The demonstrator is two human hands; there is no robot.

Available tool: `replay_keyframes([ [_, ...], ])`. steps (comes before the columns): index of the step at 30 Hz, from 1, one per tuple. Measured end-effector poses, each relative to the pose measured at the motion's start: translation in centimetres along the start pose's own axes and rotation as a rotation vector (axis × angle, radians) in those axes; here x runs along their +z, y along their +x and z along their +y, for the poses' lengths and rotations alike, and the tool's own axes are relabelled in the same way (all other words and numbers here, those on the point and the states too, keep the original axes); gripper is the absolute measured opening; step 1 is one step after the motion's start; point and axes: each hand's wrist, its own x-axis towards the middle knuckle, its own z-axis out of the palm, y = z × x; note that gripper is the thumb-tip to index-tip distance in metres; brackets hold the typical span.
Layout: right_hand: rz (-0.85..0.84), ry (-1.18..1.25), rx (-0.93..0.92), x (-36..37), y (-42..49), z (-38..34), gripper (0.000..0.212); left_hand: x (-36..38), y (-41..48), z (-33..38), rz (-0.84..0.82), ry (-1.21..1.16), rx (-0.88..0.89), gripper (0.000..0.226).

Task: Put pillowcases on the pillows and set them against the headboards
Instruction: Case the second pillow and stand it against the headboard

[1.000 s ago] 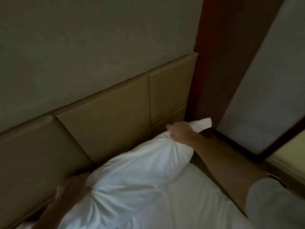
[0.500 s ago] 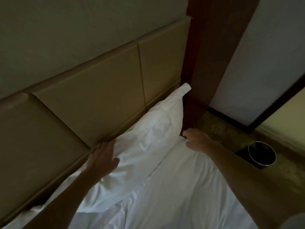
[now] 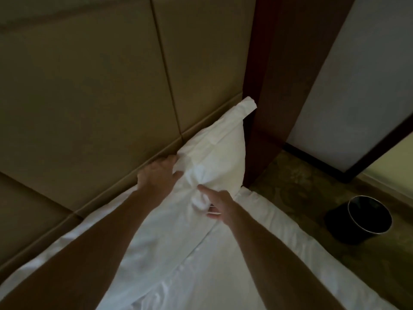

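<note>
Pillow (image 3: 215, 162) in white pillowcase (image 3: 244, 109) is seen propped at a slant against the tan padded headboard (image 3: 93, 86), at the right end of the bed. Its upper corner flap is poked up just beside a dark reddish wooden post (image 3: 266, 81). The pillow's lower edge is rested on the white bed sheet (image 3: 263, 253). The headboard-side edge of the pillow is gripped by the left hand (image 3: 156, 175), fingers curled over the edge, thumb laid on the front face. A bunched fold of the pillowcase, low on the front face, is pinched by the right hand (image 3: 215, 205); fabric is gathered into creases around it and the index finger is pointed up along the cloth. Both bare forearms are reached in from the bottom of the view. To the right of the bed, patterned carpet (image 3: 299, 189) is noted, with a black waste bin (image 3: 357, 222), metal-rimmed, stood on it well apart from the pillow. A pale wall panel (image 3: 366, 63) is framed in dark trim behind.
</note>
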Motion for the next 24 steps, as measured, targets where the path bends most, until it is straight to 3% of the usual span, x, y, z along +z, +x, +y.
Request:
replay_keyframes([
  [2,0.106,0.038,-0.078,1.2,2.1,0.5,0.059,0.5,1.3,0.4,-0.054,0.067,-0.026,0.055],
  [6,0.239,-0.109,-0.208,2.9,3.5,1.1,0.063,0.7,1.0,1.5,0.026,0.179,0.004,0.039],
  [11,0.274,0.150,-0.280,2.4,3.0,0.4,0.048,-2.0,0.9,2.6,0.110,0.204,0.055,0.034],
  [15,0.341,0.179,-0.361,2.2,0.9,-1.3,0.051,-4.2,1.5,3.6,0.135,0.210,0.071,0.033],
  [18,0.398,0.189,-0.421,1.0,-1.4,-3.6,0.040,-5.9,2.8,4.7,0.171,0.214,0.064,0.031],
  [22,0.208,0.060,-0.357,-1.9,-1.9,-5.5,0.030,-6.2,5.3,6.5,0.186,0.179,0.037,0.024],
  [24,0.076,-0.036,-0.268,-2.8,-2.8,-5.7,0.043,-5.0,5.9,7.0,0.116,0.183,0.016,0.030],
])
